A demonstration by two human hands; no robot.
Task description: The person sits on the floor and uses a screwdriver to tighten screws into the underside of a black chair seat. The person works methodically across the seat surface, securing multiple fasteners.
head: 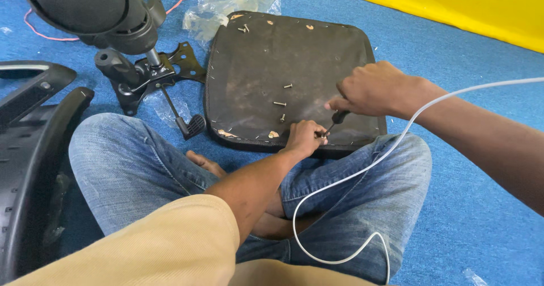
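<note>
Head view: a blue carpet floor (481, 167) carries everything, with a yellow sheet (453, 2) across the far right corner. The person sits cross-legged in blue jeans (124, 161). A black upturned seat pan (272, 59) lies flat on the floor, its near edge touching the knees. Left of it stand black chair armrests (34, 127), a black chair base mechanism (141, 73) with a lever, and a dark backrest part (85, 8) above it. Crumpled clear plastic wrap (238, 0) lies beyond the pan.

The right hand (377, 87) has its grip clenched around a black-handled screwdriver (335, 120), tip angled down at the pan's near edge. The left hand (305, 138) pinches at that tip; what it grips is hidden. A white cable (340, 184) loops over the right thigh. Loose screws (280, 103) lie on the pan's middle.
</note>
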